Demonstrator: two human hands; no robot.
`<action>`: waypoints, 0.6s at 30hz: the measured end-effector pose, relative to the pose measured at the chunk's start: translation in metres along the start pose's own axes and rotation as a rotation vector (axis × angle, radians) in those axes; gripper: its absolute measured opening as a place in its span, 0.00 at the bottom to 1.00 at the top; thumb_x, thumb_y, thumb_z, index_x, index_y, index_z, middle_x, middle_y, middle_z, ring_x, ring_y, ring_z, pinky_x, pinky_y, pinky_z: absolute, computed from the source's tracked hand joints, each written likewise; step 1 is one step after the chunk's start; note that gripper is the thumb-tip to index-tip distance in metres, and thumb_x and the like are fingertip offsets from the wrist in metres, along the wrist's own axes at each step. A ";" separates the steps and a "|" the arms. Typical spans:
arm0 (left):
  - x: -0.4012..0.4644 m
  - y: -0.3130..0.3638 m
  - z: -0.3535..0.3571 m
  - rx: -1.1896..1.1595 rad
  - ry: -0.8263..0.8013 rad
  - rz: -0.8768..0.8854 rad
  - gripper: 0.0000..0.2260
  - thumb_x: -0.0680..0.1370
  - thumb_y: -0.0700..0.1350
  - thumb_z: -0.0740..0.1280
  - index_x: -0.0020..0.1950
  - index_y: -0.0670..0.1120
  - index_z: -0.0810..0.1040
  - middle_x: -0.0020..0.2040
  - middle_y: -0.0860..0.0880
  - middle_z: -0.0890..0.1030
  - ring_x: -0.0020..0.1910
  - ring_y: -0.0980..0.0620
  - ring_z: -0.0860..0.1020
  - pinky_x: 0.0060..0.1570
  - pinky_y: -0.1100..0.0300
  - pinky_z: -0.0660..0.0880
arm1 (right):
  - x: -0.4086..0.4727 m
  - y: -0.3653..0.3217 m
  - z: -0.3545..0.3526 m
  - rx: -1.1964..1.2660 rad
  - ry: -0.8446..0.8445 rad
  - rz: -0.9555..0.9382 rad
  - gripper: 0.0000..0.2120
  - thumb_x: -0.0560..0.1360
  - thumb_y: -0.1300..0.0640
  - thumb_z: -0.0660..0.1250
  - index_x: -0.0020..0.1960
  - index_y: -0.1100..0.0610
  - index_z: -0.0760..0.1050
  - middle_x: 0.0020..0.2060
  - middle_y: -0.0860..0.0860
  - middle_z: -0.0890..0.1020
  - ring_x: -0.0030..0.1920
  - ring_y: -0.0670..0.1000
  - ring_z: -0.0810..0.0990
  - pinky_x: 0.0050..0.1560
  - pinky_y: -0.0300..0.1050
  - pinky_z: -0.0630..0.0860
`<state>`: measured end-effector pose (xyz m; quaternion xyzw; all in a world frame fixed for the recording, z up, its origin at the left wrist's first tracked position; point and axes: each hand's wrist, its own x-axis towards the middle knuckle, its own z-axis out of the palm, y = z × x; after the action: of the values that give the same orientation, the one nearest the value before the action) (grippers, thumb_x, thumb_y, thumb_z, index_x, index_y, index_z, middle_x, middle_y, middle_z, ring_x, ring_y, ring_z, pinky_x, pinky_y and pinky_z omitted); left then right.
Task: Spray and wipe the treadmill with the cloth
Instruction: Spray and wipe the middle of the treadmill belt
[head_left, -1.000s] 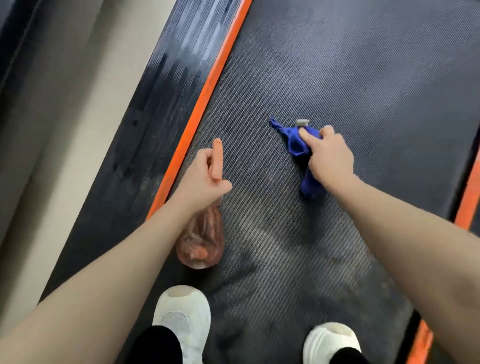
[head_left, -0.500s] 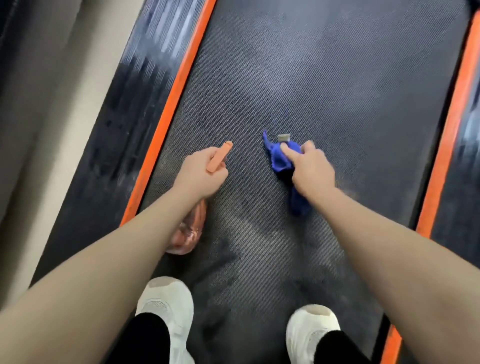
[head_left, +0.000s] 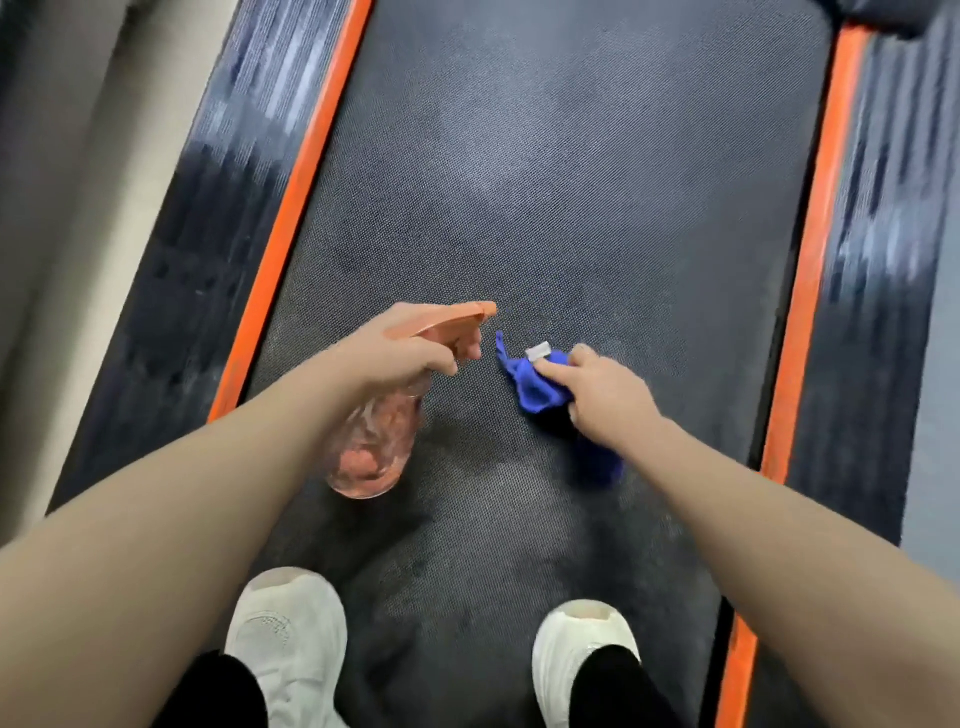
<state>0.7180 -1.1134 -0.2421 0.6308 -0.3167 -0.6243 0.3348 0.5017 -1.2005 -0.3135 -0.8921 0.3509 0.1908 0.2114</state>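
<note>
I stand on the treadmill's dark textured belt (head_left: 571, 182), which shows damp patches. My left hand (head_left: 400, 348) grips an orange spray bottle (head_left: 374, 452) by its neck. Its nozzle points right, toward the cloth, and a finger lies on the trigger. The clear orange body hangs below my fist. My right hand (head_left: 602, 395) holds a bunched blue cloth (head_left: 530, 384) with a white tag, just above the belt. Part of the cloth hangs down under my wrist.
Orange strips (head_left: 296, 208) edge the belt on both sides, with dark side rails (head_left: 197, 218) beyond them. My two white shoes (head_left: 285, 639) stand on the belt near the bottom. A pale floor lies at the far left.
The spray nozzle has swung from pointing forward to pointing right toward the cloth. Both hands sit closer together, and the view has shifted so the right rail shows.
</note>
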 end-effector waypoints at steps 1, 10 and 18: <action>0.001 0.002 0.005 -0.044 0.004 -0.004 0.28 0.67 0.27 0.63 0.63 0.48 0.72 0.39 0.51 0.79 0.33 0.65 0.77 0.31 0.74 0.67 | -0.006 -0.002 0.004 -0.012 -0.023 -0.067 0.22 0.78 0.56 0.57 0.69 0.41 0.63 0.56 0.53 0.68 0.56 0.57 0.72 0.51 0.49 0.72; 0.022 -0.013 0.034 0.113 0.115 -0.042 0.12 0.75 0.48 0.68 0.58 0.55 0.80 0.40 0.52 0.81 0.33 0.50 0.68 0.28 0.65 0.64 | 0.020 0.040 -0.014 -0.023 0.192 0.247 0.24 0.77 0.58 0.58 0.71 0.42 0.62 0.59 0.56 0.68 0.56 0.59 0.71 0.47 0.51 0.72; 0.017 -0.010 0.049 0.164 0.126 0.041 0.08 0.72 0.55 0.67 0.46 0.55 0.83 0.50 0.43 0.83 0.38 0.49 0.72 0.36 0.61 0.69 | -0.014 0.038 0.025 0.035 0.272 0.004 0.25 0.70 0.62 0.67 0.64 0.44 0.73 0.51 0.57 0.74 0.45 0.61 0.75 0.39 0.51 0.76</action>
<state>0.6695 -1.1226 -0.2597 0.6876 -0.3580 -0.5482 0.3140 0.4604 -1.2054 -0.3363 -0.9051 0.3815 0.0625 0.1772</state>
